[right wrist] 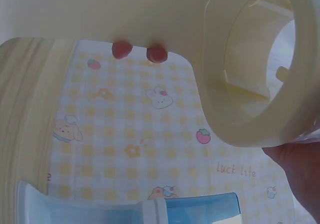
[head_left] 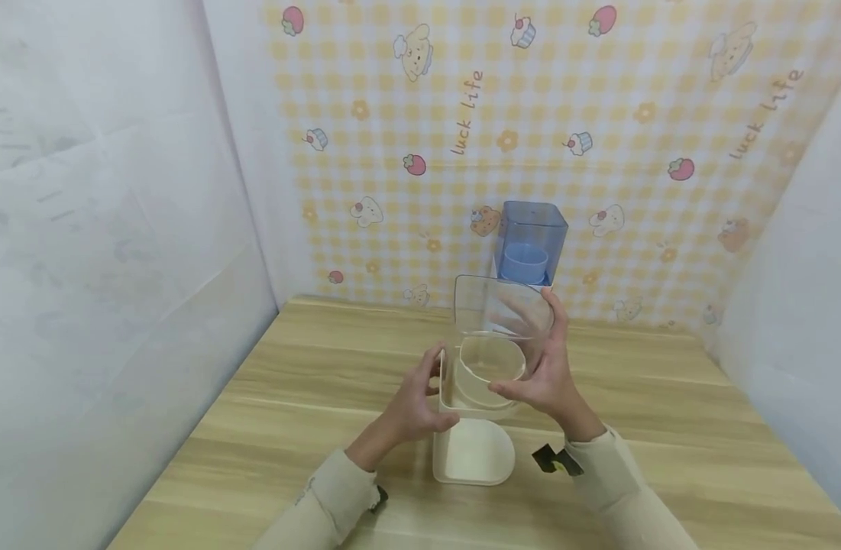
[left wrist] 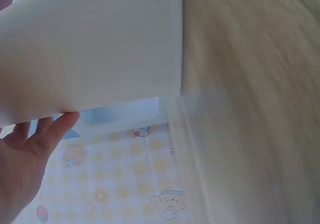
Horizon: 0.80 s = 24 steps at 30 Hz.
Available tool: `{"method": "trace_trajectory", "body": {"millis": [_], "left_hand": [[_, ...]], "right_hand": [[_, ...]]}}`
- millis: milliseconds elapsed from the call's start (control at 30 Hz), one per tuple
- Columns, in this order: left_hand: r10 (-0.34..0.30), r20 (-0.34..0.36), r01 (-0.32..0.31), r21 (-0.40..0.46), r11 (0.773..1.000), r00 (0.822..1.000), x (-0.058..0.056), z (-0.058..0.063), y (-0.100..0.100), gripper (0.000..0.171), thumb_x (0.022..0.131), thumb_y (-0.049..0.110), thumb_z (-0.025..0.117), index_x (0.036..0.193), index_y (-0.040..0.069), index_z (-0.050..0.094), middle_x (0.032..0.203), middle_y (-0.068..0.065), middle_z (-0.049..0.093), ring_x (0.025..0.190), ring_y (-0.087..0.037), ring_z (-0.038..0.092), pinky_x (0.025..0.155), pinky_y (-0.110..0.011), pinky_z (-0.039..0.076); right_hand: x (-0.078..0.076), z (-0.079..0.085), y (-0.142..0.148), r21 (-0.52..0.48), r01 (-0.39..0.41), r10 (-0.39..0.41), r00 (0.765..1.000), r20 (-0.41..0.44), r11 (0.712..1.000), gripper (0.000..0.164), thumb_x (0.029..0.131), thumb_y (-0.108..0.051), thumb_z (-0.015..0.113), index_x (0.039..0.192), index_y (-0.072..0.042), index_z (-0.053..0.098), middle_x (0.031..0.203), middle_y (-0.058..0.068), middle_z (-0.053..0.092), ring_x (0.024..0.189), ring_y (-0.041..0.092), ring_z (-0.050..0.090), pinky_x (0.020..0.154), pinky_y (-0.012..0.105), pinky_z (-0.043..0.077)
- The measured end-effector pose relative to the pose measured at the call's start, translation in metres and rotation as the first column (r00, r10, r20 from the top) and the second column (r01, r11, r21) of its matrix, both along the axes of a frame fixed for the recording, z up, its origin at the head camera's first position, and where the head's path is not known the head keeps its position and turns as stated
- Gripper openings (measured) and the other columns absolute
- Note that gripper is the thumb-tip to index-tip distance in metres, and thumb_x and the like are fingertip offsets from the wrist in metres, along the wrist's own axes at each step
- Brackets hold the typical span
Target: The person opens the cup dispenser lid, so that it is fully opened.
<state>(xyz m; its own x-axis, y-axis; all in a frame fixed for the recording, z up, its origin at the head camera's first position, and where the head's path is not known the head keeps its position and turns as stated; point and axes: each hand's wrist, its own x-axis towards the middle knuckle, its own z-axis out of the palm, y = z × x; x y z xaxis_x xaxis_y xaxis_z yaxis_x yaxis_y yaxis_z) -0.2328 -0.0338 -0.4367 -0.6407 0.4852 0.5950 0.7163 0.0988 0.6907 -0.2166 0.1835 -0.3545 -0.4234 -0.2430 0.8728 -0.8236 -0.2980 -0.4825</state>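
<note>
A cream plastic dispenser (head_left: 478,412) with a clear box-shaped top (head_left: 492,305) is between both hands. Inside the top sits a round cream ring, and a rounded base (head_left: 478,454) juts out below. My left hand (head_left: 413,401) grips the body's left side; in the left wrist view its fingers (left wrist: 62,126) press the edge of a smooth pale panel (left wrist: 100,59). On the other side, my right hand (head_left: 547,378) holds the upper part, fingers up along the clear wall and thumb by the ring. The right wrist view looks into the dispenser's round opening (right wrist: 260,59). Whether its base touches the table I cannot tell.
A similar dispenser with a see-through blue top (head_left: 530,237) stands behind, close to the patterned backdrop (head_left: 406,114). Wood-grain tabletop (head_left: 310,428) spreads around the hands. White sheets (head_left: 104,229) hang at both sides.
</note>
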Motion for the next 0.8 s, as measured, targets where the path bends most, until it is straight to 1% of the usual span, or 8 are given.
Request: {"method": "trace_trajectory", "body": {"millis": [100, 200, 267, 333, 467, 533, 667, 800], "left_hand": [[-0.014, 0.018, 0.015, -0.029, 0.999, 1.000, 0.003, 0.002, -0.004, 0.107, 0.079, 0.073, 0.060, 0.153, 0.005, 0.023, 0.125, -0.018, 0.058, 0.111, -0.031, 0.061, 0.088, -0.036, 0.055], [-0.040, 0.027, 0.041, -0.052, 0.998, 0.999, 0.006, 0.004, -0.006, 0.105, 0.082, 0.071, 0.059, 0.155, 0.007, 0.019, 0.134, -0.015, 0.053, 0.119, -0.029, 0.056, 0.097, -0.044, 0.050], [-0.047, 0.027, 0.049, -0.062, 0.997, 0.999, 0.007, 0.005, -0.006, 0.105, 0.083, 0.071, 0.060, 0.156, 0.009, 0.017, 0.139, -0.011, 0.049, 0.124, -0.027, 0.052, 0.101, -0.048, 0.047], [-0.039, 0.030, 0.041, -0.068, 0.997, 0.999, 0.009, 0.006, -0.005, 0.105, 0.082, 0.071, 0.061, 0.156, 0.011, 0.017, 0.143, -0.008, 0.046, 0.129, -0.026, 0.047, 0.102, -0.051, 0.045], [-0.010, 0.048, 0.013, -0.066, 0.998, 0.999, 0.012, 0.008, -0.004, 0.104, 0.079, 0.068, 0.068, 0.154, 0.013, 0.022, 0.142, -0.006, 0.046, 0.128, -0.028, 0.047, 0.097, -0.050, 0.049], [0.000, 0.057, 0.004, -0.055, 0.998, 0.998, 0.012, 0.009, -0.004, 0.103, 0.077, 0.063, 0.073, 0.153, 0.014, 0.023, 0.140, -0.006, 0.047, 0.126, -0.028, 0.049, 0.094, -0.047, 0.052], [-0.002, 0.055, 0.004, -0.041, 0.999, 0.998, 0.011, 0.013, -0.002, 0.097, 0.075, 0.049, 0.080, 0.151, 0.019, 0.027, 0.137, -0.004, 0.049, 0.124, -0.027, 0.051, 0.090, -0.043, 0.054], [0.003, 0.056, -0.001, -0.047, 0.999, 0.998, 0.010, 0.015, -0.002, 0.097, 0.073, 0.041, 0.081, 0.151, 0.018, 0.028, 0.137, -0.006, 0.050, 0.124, -0.028, 0.051, 0.089, -0.043, 0.054]], "right_hand": [[0.001, 0.000, 0.000, 0.009, -0.018, 0.018, 1.000, -0.006, 1.000, 0.113, 0.074, -0.013, 0.088, 0.151, -0.010, 0.004, 0.149, 0.035, 0.032, 0.128, 0.040, 0.051, 0.106, 0.042, 0.044], [0.003, 0.000, -0.001, 0.009, -0.031, 0.031, 1.000, -0.001, 0.999, 0.112, 0.075, -0.012, 0.088, 0.150, -0.010, 0.005, 0.148, 0.037, 0.031, 0.127, 0.042, 0.051, 0.105, 0.043, 0.045], [0.003, 0.000, -0.001, 0.006, -0.033, 0.033, 0.999, -0.003, 0.999, 0.112, 0.075, -0.012, 0.088, 0.150, -0.010, 0.005, 0.147, 0.037, 0.031, 0.127, 0.042, 0.052, 0.103, 0.043, 0.046], [0.003, 0.000, -0.002, 0.005, -0.025, 0.025, 1.000, -0.011, 1.000, 0.111, 0.075, -0.014, 0.088, 0.150, -0.009, 0.005, 0.147, 0.035, 0.034, 0.126, 0.039, 0.053, 0.102, 0.042, 0.048], [0.001, 0.000, -0.003, 0.000, -0.008, 0.008, 0.999, -0.044, 1.000, 0.109, 0.077, -0.015, 0.087, 0.149, -0.007, 0.006, 0.144, 0.031, 0.040, 0.122, 0.035, 0.057, 0.100, 0.041, 0.050], [-0.001, 0.000, -0.003, -0.009, -0.013, 0.012, 0.999, -0.050, 1.000, 0.108, 0.078, -0.015, 0.086, 0.149, -0.007, 0.006, 0.143, 0.030, 0.042, 0.119, 0.035, 0.059, 0.099, 0.041, 0.050], [-0.004, 0.002, -0.004, -0.032, -0.038, 0.036, 0.999, -0.034, 0.999, 0.105, 0.080, -0.015, 0.085, 0.150, -0.009, 0.007, 0.142, 0.026, 0.045, 0.116, 0.034, 0.061, 0.102, 0.041, 0.047], [-0.004, 0.004, -0.004, -0.042, -0.054, 0.053, 0.998, -0.015, 0.998, 0.101, 0.082, -0.019, 0.083, 0.151, -0.011, 0.009, 0.140, 0.023, 0.049, 0.115, 0.031, 0.063, 0.103, 0.039, 0.046]]}}
